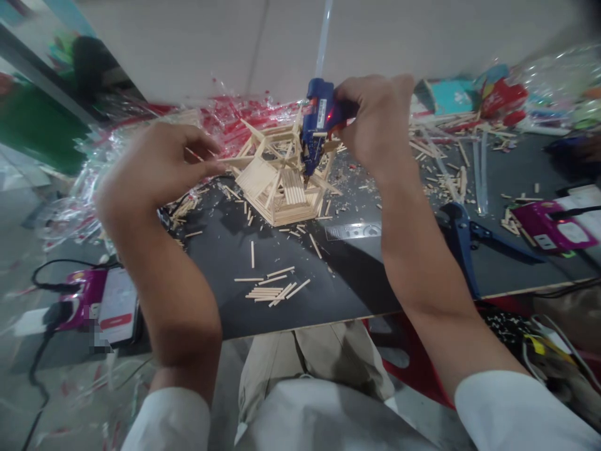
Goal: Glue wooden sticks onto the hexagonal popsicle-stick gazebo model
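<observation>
A model built of thin wooden sticks (277, 185) stands on the dark table, with slatted panels sloping around its centre. At its left side my left hand (162, 160) pinches a projecting wooden piece between thumb and fingers. My right hand (375, 119) is wrapped round the handle of a blue glue gun (320, 116), held nose down. A clear glue stick (323, 37) rises from the gun's back end. The nozzle points at the right part of the model, beside a slatted panel; whether it touches the wood I cannot tell.
Loose sticks (265, 293) lie near the front edge of the dark table (206, 313). A clear ruler (353, 232) and blue cutters (462, 244) are to the right. Purple power sockets (554, 225) and a phone (118, 304) sit at the sides. Red plastic wrapping (230, 125) lies behind.
</observation>
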`<state>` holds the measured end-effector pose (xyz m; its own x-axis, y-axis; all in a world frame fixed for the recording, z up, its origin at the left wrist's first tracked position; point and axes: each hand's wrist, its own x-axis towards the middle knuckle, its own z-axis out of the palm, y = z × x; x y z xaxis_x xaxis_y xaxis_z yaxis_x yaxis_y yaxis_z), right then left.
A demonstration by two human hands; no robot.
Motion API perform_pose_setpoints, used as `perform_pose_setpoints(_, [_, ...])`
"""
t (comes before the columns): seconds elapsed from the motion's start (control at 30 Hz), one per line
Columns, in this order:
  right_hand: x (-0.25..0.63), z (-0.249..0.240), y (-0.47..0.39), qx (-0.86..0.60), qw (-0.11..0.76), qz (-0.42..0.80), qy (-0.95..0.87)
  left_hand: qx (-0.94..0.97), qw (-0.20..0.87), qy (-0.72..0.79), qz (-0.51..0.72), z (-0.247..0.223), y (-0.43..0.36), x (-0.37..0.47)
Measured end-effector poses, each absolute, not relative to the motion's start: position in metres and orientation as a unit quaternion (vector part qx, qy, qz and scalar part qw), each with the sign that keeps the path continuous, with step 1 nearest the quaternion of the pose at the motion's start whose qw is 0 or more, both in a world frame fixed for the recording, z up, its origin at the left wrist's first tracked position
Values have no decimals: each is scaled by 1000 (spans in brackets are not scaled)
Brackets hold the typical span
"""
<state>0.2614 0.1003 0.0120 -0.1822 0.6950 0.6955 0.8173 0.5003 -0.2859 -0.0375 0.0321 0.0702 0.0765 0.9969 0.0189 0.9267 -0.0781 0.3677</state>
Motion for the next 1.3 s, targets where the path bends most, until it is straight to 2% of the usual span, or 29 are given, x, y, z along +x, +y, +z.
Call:
perform_pose_setpoints(0.37, [262, 5, 103, -481, 431, -57, -761, 732, 115, 662, 115, 72, 30, -35])
perform_pose_setpoints(0.53, [262, 7, 104, -492, 416, -51, -764, 737, 139, 651, 119, 72, 30, -37])
perform_pose_setpoints(1.03, [259, 8, 99, -496, 407, -70, -764, 740, 95, 656, 116, 71, 32, -33])
perform_pose_setpoints(1.3, [258, 15, 96, -517, 375, -66, -766, 726, 115, 666, 125, 71, 30, -34])
